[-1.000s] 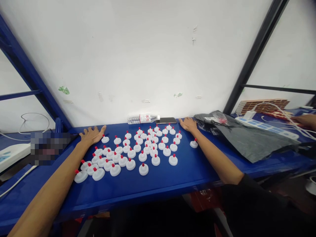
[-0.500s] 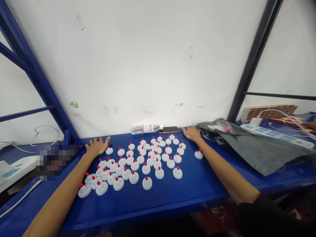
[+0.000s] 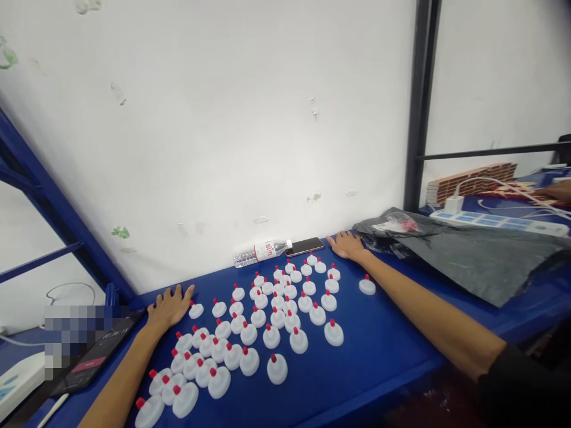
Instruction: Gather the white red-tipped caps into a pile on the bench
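Note:
Several white caps with red tips (image 3: 263, 324) stand in rows on the blue table (image 3: 383, 345). My left hand (image 3: 169, 306) lies flat and open on the table at the far left corner of the rows, next to one cap (image 3: 195, 310). My right hand (image 3: 347, 245) lies flat and open at the far right corner, beside a phone (image 3: 304, 246). One cap (image 3: 367, 286) stands apart, close to my right forearm. Neither hand holds anything.
A water bottle (image 3: 261, 252) lies along the white wall. A black plastic bag (image 3: 468, 252) covers the table's right part, with a power strip (image 3: 495, 221) and cables behind it. A dark tablet (image 3: 96, 356) lies at left. Another person's hand (image 3: 557, 190) shows far right.
The view has tilted and swung, so the table now slopes down to the left. Both hands have stayed flat at the same corners of the rows of caps.

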`<state>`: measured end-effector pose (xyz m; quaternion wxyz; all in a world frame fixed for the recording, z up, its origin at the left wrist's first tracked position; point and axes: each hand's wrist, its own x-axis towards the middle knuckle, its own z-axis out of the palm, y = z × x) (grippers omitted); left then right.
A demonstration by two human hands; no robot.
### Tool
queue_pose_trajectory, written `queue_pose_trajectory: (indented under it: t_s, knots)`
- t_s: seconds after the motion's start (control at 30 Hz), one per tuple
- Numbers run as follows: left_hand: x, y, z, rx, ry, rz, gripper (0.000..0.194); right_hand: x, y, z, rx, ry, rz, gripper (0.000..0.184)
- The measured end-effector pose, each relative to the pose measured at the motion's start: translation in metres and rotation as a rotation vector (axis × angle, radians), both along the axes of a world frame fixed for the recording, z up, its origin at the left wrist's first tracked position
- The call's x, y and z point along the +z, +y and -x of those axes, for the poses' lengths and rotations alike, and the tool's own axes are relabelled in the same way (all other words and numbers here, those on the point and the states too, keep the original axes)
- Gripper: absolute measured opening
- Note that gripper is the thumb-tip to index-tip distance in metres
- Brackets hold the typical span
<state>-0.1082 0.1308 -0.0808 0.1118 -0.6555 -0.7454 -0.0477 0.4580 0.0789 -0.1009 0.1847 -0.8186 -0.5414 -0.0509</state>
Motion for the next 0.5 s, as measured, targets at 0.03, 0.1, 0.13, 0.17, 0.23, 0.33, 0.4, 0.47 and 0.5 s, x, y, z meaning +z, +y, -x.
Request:
queue_pose_trajectory:
  t_s: [0.03, 0.1, 0.13, 0.17, 0.23, 0.33, 0.4, 0.47, 0.5]
  knots:
    - [0.0005, 0.0001, 0.0012, -0.009, 0.003, 0.007, 0.043, 0.0001, 0.0001, -0.0002, 0.002, -0.001, 0.003, 0.038]
    - [0.0014, 0.0004, 0.0032, -0.02, 0.005, 0.016, 0.043, 0.0003, 0.0, -0.0004, 0.003, -0.006, 0.007, 0.038]
    - [0.0016, 0.0005, 0.0039, -0.023, 0.004, 0.019, 0.044, 0.0004, -0.0002, -0.0003, 0.003, -0.009, 0.008, 0.038]
    - [0.0017, 0.0006, 0.0043, -0.025, 0.004, 0.02, 0.044, 0.0006, -0.0004, -0.0002, 0.004, -0.011, 0.008, 0.038]
    - [0.0016, 0.0006, 0.0049, -0.025, 0.004, 0.019, 0.045, 0.0008, -0.0008, 0.0003, 0.005, -0.012, 0.006, 0.038]
    - [0.0004, 0.0001, 0.0053, -0.026, 0.004, 0.016, 0.045, 0.0011, -0.0014, 0.0012, 0.007, -0.014, 0.005, 0.038]
    - [-0.0006, -0.0003, 0.0059, -0.032, 0.002, 0.015, 0.045, 0.001, -0.0017, 0.0018, 0.007, -0.019, 0.006, 0.038]
    - [-0.0016, -0.0007, 0.0065, -0.04, -0.005, 0.015, 0.046, 0.0004, -0.0018, 0.0019, 0.009, -0.027, 0.008, 0.038]
    - [-0.0019, -0.0008, 0.0068, -0.043, -0.01, 0.015, 0.046, 0.0, -0.0017, 0.0017, 0.01, -0.032, 0.009, 0.038]
